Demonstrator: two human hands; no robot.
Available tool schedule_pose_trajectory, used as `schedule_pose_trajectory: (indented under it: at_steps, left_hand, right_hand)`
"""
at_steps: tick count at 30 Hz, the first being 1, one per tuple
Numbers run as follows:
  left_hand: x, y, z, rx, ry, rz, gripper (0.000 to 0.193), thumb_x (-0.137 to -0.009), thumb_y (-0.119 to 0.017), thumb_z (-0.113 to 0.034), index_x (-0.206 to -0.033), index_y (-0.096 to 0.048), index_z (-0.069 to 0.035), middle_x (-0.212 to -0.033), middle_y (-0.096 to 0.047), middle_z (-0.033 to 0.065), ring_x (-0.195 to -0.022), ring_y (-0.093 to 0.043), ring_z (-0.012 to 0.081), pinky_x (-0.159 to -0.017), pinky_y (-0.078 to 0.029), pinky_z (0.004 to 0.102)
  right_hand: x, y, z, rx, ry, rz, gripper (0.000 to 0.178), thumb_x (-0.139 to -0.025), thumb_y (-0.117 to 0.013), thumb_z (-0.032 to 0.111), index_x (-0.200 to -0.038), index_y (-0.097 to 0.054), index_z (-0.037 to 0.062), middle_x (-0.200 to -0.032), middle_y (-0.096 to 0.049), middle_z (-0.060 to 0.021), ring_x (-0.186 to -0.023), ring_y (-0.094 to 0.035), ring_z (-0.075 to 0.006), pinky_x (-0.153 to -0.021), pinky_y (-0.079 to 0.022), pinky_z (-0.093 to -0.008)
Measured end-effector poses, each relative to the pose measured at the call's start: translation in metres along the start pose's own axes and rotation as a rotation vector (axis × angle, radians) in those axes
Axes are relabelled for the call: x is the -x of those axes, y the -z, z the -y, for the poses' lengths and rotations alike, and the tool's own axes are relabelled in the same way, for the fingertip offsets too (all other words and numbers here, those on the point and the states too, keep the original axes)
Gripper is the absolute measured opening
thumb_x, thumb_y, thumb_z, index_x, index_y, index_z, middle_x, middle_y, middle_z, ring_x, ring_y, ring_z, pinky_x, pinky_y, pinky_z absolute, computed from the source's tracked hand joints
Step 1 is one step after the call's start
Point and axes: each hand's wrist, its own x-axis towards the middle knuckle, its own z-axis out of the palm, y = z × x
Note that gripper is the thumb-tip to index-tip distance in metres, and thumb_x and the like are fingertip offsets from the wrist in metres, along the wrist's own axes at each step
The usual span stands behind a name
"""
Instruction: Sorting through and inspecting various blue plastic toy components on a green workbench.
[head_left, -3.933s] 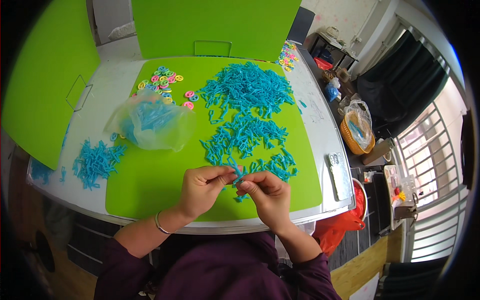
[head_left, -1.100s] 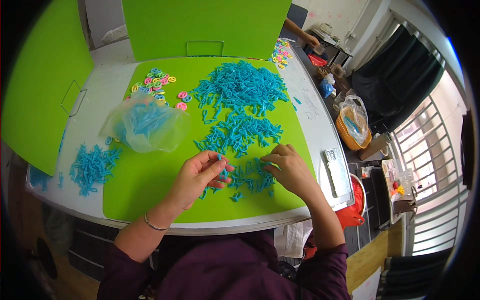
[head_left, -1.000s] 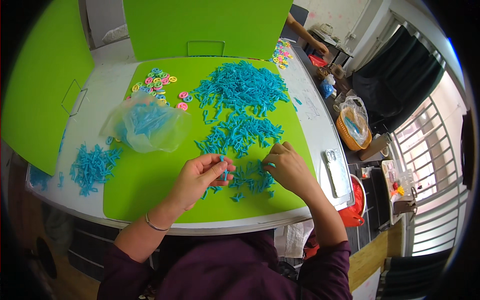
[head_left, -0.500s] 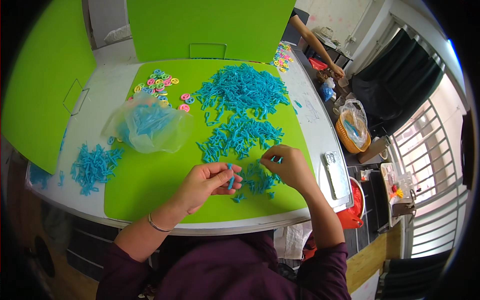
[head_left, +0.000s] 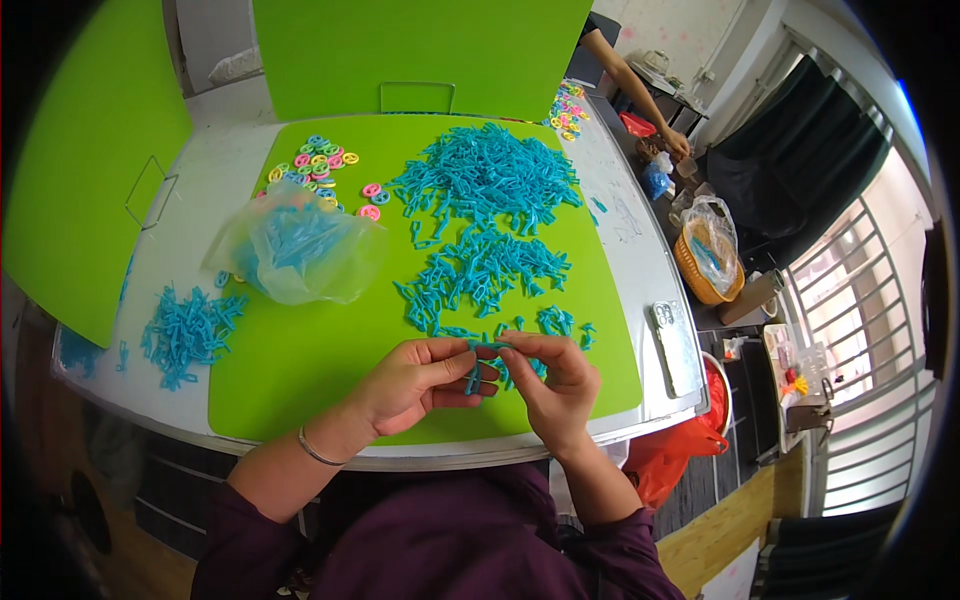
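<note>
My left hand (head_left: pixel 415 382) is closed in a pinch on a small blue plastic piece (head_left: pixel 473 380), which hangs between thumb and fingers. Right beside it, my right hand (head_left: pixel 556 388) pinches another small blue piece (head_left: pixel 490 345) against the first; whether the two are joined I cannot make out. Both hands are over the near part of a green mat (head_left: pixel 300 380). Loose blue pieces lie partly hidden under my right fingers. Farther back are a middle heap of blue pieces (head_left: pixel 485 268) and a larger heap (head_left: pixel 490 175).
A clear plastic bag (head_left: pixel 345 265) with blue pieces sits left, near colourful rings (head_left: pixel 318 165). Another blue pile (head_left: pixel 190 335) lies on the white tabletop (head_left: pixel 160 250). Upright green boards (head_left: pixel 420 50) stand behind and left. At right are a phone (head_left: pixel 665 340), a basket (head_left: pixel 700 285) and another person's arm (head_left: pixel 630 85).
My right hand has come left and nearer from the small pile to meet my left hand, bringing a blue piece. The left hand has barely moved. Some loose pieces near the pile have shifted.
</note>
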Motion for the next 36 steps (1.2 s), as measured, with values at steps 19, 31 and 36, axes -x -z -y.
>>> schedule_pose_trajectory:
  at_steps: [19, 31, 36]
  left_hand:
    - [0.001, 0.000, 0.006, -0.195, -0.123, -0.001, 0.023, -0.092, -0.051, -0.015, -0.109, -0.059, -0.001, -0.094, -0.063, 0.0076, -0.084, -0.063, 0.0169, -0.074, -0.052, 0.0272]
    - [0.008, -0.018, 0.003, -1.170, -0.654, -0.117, 0.024, -0.088, -0.056, -0.011, -0.110, -0.063, -0.005, -0.068, -0.051, 0.0009, -0.060, -0.048, 0.0072, -0.053, -0.039, 0.0218]
    - [0.008, -0.014, 0.007, -0.875, -0.519, -0.105, 0.020, -0.090, -0.054, -0.013, -0.104, -0.064, -0.003, -0.069, -0.053, 0.0013, -0.063, -0.051, 0.0071, -0.054, -0.042, 0.0211]
  right_hand:
    - [-0.001, -0.003, 0.004, 0.221, 0.282, -0.008, 0.017, -0.073, -0.066, -0.010, -0.087, -0.060, -0.0023, -0.087, -0.065, -0.0122, -0.083, -0.063, -0.0200, -0.078, -0.050, -0.0298]
    - [0.025, 0.003, 0.001, -0.377, -0.549, -0.022, 0.011, -0.077, -0.067, -0.001, -0.086, -0.061, 0.0001, -0.083, -0.064, -0.0057, -0.076, -0.060, -0.0157, -0.068, -0.050, -0.0281]
    - [0.016, -0.003, 0.006, 0.643, 0.582, -0.026, 0.020, -0.069, -0.071, -0.004, -0.087, -0.062, 0.0016, -0.080, -0.063, -0.0096, -0.076, -0.062, -0.0231, -0.068, -0.050, -0.0309]
